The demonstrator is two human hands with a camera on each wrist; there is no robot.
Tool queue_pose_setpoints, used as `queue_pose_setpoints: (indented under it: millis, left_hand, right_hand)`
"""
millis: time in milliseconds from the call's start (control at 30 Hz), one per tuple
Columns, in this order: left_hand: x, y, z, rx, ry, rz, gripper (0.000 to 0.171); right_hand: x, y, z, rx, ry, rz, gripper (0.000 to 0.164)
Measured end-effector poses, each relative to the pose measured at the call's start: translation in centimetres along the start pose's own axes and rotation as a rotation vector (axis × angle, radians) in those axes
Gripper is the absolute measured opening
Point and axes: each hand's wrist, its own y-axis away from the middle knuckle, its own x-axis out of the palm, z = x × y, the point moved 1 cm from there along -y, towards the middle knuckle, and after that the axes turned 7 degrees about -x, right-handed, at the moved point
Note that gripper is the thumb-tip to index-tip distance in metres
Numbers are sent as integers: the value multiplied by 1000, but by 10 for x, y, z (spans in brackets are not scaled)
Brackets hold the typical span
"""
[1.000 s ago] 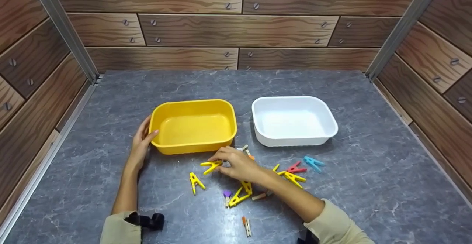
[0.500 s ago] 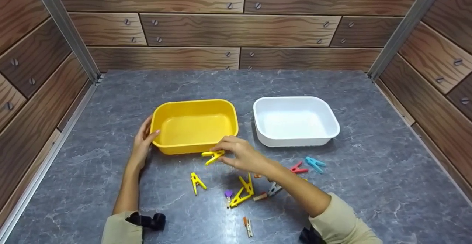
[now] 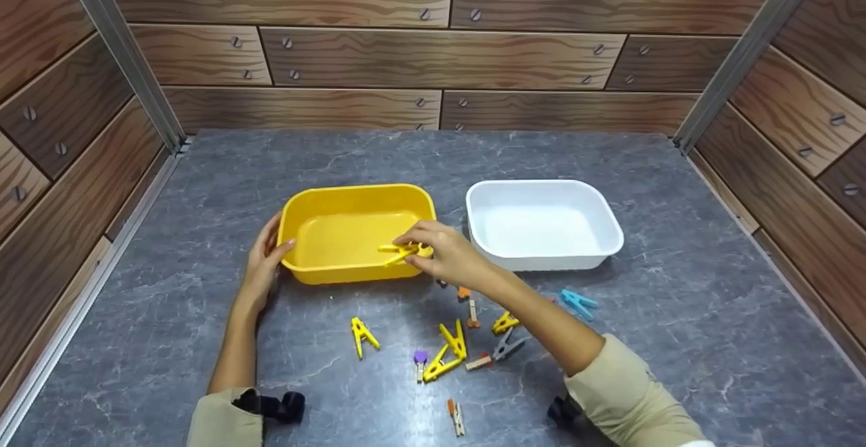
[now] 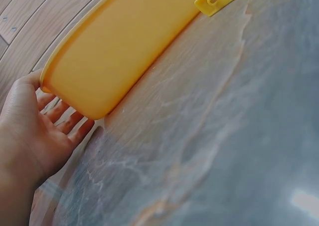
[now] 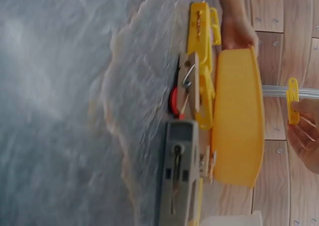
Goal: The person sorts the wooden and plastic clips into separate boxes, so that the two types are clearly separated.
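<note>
In the head view my left hand holds the left end of a yellow plastic tub, thumb over the rim and fingers along the outer wall. My right hand pinches a yellow clothespin by one end, over the tub's front right part. The right wrist view has this held clothespin raised beyond the tub's rim. Bare tub floor shows in the head view, though the right hand hides one corner. On the table lie a lone yellow clothespin, two touching yellow clothespins and a purple-topped wooden clothespin.
A white tub stands right of the yellow one. Nearby lie a blue clothespin, a grey clothespin, another yellow clothespin and several wooden ones, including an orange-topped clothespin. Wood-patterned walls surround the table.
My right hand has lifted the yellow clothespin from in front of the yellow tub, up and over its front rim. The left hand has kept its hold on the tub.
</note>
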Motion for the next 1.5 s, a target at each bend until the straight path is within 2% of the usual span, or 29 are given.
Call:
queue_pose_setpoints:
  millis: [200,433,667,1033,1500]
  left_hand:
    - [0,-3,2,17,7,2,58]
    - [-9,-15,22,40,20,-9,58]
    - [-8,-16,23,61,12,-7,58]
    - [-10,-16,22,3,21,-4,58]
    - [-10,-16,24,21,-13,-15,59]
  right_hand:
    - [8,-4,-18,37,-3,-35,22]
    - [17,-6,-34,98,-5,-57,22]
    - [24,-4,-47,175,-65,-106,22]
    - [32,-2,-50,203,-76,-139,22]
    - [32,-3,-51,214,-74,-131,22]
